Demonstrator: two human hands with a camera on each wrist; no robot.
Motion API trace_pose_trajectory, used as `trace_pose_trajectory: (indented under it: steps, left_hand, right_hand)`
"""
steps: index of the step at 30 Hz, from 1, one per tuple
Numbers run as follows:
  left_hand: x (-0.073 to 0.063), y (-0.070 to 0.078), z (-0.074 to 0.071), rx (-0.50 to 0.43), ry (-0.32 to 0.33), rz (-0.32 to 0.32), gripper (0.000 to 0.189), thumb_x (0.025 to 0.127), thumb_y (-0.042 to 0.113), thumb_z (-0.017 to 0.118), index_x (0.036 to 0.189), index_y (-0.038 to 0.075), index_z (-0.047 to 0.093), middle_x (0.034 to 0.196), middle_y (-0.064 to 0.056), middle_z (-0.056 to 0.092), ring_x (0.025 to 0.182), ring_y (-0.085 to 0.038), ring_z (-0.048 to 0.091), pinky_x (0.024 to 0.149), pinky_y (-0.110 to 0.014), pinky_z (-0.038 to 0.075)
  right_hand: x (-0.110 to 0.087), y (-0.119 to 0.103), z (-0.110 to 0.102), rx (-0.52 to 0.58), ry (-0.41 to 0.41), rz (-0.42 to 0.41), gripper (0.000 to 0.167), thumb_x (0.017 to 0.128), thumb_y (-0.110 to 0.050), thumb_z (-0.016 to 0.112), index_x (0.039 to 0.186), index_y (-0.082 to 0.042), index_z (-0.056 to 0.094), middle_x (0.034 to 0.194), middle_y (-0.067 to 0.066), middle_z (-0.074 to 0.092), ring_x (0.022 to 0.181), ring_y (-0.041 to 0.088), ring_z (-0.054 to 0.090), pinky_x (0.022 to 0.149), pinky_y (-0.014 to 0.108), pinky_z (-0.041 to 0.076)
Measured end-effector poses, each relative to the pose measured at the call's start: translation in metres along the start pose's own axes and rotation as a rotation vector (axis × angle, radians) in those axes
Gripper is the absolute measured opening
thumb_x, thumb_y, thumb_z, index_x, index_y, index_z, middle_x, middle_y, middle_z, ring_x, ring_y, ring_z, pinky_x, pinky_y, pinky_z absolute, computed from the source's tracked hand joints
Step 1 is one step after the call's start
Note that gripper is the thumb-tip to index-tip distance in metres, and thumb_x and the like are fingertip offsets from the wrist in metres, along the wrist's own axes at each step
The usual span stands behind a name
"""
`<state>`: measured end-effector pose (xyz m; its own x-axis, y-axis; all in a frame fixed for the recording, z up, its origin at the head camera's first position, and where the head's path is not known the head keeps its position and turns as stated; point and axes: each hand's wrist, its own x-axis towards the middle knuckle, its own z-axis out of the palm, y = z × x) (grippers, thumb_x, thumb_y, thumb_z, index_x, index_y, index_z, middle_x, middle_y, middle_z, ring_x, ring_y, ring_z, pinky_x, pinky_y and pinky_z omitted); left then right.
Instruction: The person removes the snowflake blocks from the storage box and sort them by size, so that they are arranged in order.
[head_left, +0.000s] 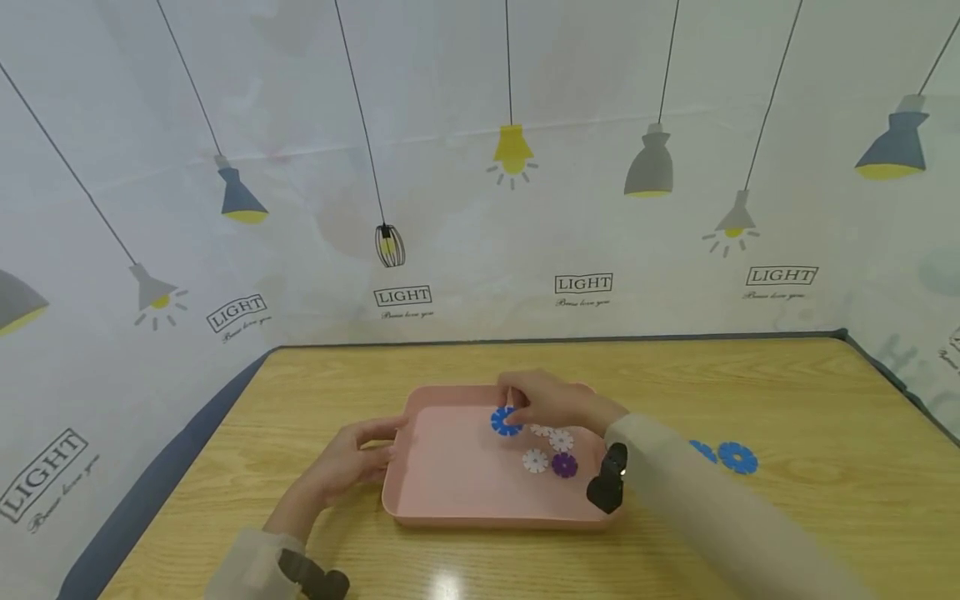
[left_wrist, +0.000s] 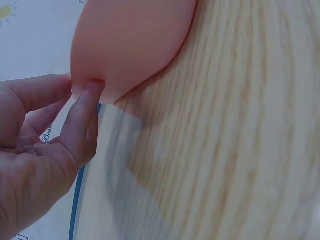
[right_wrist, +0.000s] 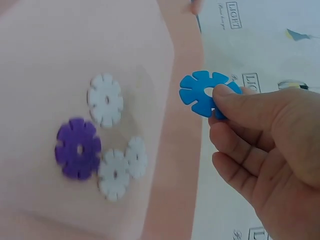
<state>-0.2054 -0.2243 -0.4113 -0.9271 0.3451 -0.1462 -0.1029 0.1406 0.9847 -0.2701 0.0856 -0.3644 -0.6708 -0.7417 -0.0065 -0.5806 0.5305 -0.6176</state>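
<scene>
My right hand (head_left: 551,400) pinches a blue notched plastic disc (right_wrist: 199,104) between thumb and fingers, above the far part of a pink tray (head_left: 457,479). In the right wrist view the disc's centre hole is partly covered by the thumb. My left hand (head_left: 347,460) grips the tray's left edge, and the left wrist view shows the thumb (left_wrist: 82,117) against the tray's outer wall. On the right side of the tray floor lie a purple disc (right_wrist: 67,152) and several white discs (right_wrist: 95,105).
Two blue discs (head_left: 738,467) lie on the wooden table (head_left: 810,533) right of the tray, one partly hidden by my right sleeve (head_left: 697,487). A white cloth backdrop (head_left: 465,200) printed with lamps stands behind and beside the table.
</scene>
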Motion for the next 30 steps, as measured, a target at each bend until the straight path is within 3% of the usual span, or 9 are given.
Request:
trace_pose_trajectory:
  steps: [8,14,21,30]
  left_hand:
    - [-0.001,-0.002,0.001,-0.019,-0.007,0.003,0.048,0.093,-0.001,0.048,0.138,-0.007,0.032,0.132,-0.031,0.034,0.103,-0.028,0.055,0.085,-0.038,0.049]
    - [-0.001,-0.001,0.002,-0.018,-0.008,0.013,0.047,0.093,-0.002,0.047,0.137,-0.008,0.032,0.131,-0.032,0.034,0.104,-0.03,0.054,0.085,-0.04,0.049]
    - [-0.002,-0.001,0.002,-0.02,-0.008,0.006,0.047,0.093,-0.002,0.047,0.137,-0.009,0.031,0.132,-0.031,0.034,0.104,-0.028,0.054,0.085,-0.039,0.049]
    - [0.0,0.0,0.001,-0.02,-0.017,0.001,0.048,0.093,-0.002,0.046,0.138,-0.008,0.03,0.133,-0.031,0.033,0.106,-0.03,0.053,0.084,-0.039,0.049]
  right_hand:
    - [-0.049,0.02,-0.028,-0.019,0.106,0.002,0.013,0.085,-0.011,0.065,0.095,-0.014,0.056,0.071,-0.003,0.051,0.064,0.013,0.048,0.055,0.024,0.044]
    - [-0.107,0.046,-0.046,-0.031,0.228,0.002,0.015,0.084,-0.006,0.065,0.093,-0.012,0.054,0.065,-0.005,0.045,0.057,0.009,0.041,0.05,0.023,0.038]
    - [-0.173,0.083,-0.056,-0.006,0.323,-0.005,0.016,0.085,-0.004,0.064,0.094,-0.009,0.052,0.066,-0.003,0.047,0.052,0.009,0.043,0.045,0.024,0.039]
    - [-0.243,0.133,-0.059,0.007,0.383,0.074,0.014,0.084,0.005,0.059,0.096,0.001,0.053,0.067,-0.003,0.05,0.052,0.012,0.045,0.043,0.025,0.038]
